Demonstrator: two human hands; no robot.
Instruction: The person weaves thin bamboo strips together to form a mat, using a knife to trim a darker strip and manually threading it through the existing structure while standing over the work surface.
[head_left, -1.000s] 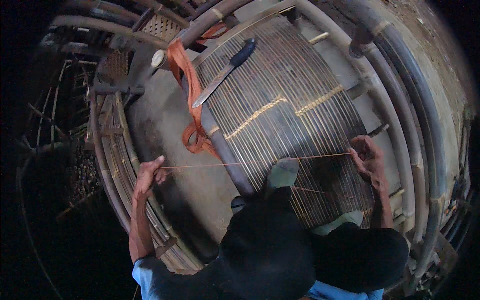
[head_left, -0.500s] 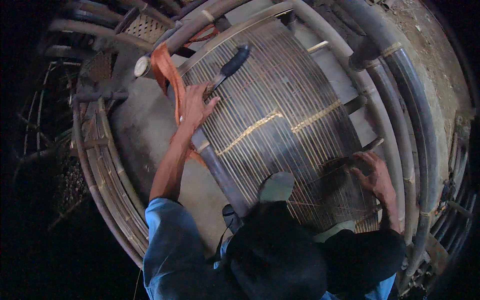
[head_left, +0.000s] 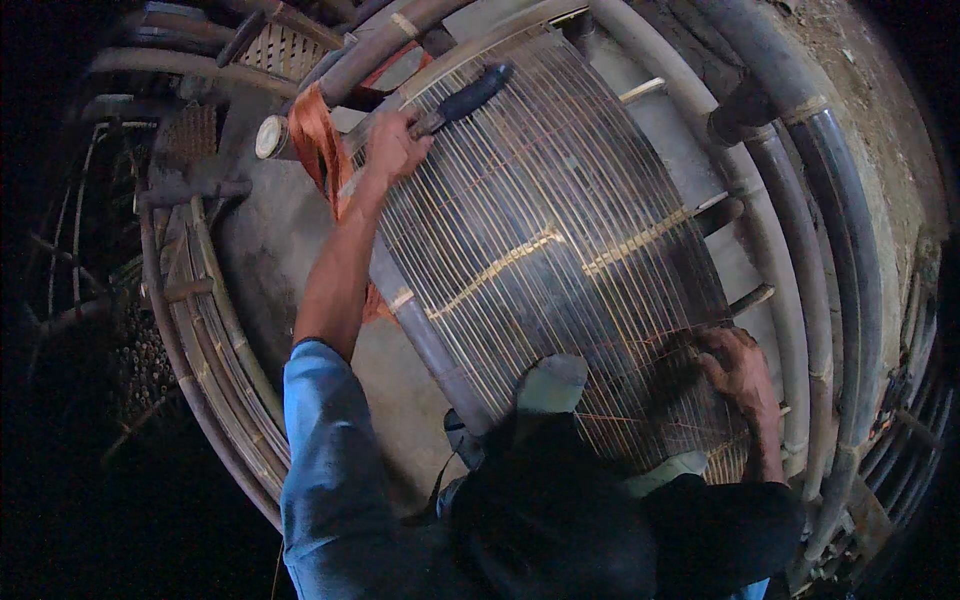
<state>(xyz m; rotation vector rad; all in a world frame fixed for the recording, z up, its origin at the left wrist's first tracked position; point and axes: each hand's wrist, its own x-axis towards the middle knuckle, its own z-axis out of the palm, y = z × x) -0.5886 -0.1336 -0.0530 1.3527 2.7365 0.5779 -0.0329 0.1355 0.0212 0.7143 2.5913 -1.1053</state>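
Before me lies a panel of thin, pale slats (head_left: 480, 215), spaced side by side and crossed by fine reddish cords and light-coloured bands. At its far left part, my left hand (head_left: 395, 148) is closed around the metal end of what looks like a knife (head_left: 475, 93). The knife's black handle points away to the upper right, over the slats. My right hand (head_left: 742, 368) is at the panel's right side, fingers curled low over the slats near thin cords. Shadow hides what those fingertips hold, if anything.
Thick bamboo poles (head_left: 835, 230) frame the right side. An orange cloth strip (head_left: 318, 145) hangs from a pole at the left. My covered foot (head_left: 555, 382) rests on the near slats. A bamboo rack (head_left: 205, 320) stands at the left.
My left hand has moved farther away along the panel's left edge, and the knife has shifted the same way. My right hand has moved slightly nearer in the view, its fingers more curled.
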